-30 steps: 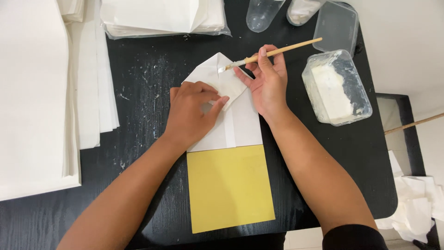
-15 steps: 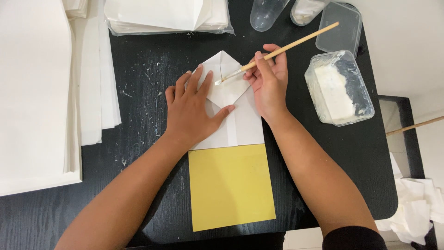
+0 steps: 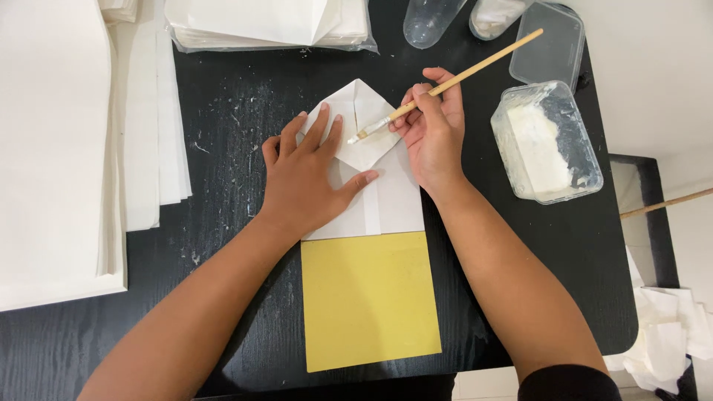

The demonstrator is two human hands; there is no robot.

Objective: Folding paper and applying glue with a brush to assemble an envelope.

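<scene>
1. A folded white paper sheet [image 3: 386, 200] with a pointed top lies mid-worktop, long axis running away from the person, point aimed far.
2. The left hand [image 3: 308, 178] lies flat on it, fingers spread open.
3. The right hand [image 3: 434, 134] pinches a thin wooden brush [image 3: 445, 85], bristles on the fold, handle slanting up-right.
4. A yellow square sheet [image 3: 368, 301] lies just below, on the black worktop [image 3: 223, 134].
</scene>
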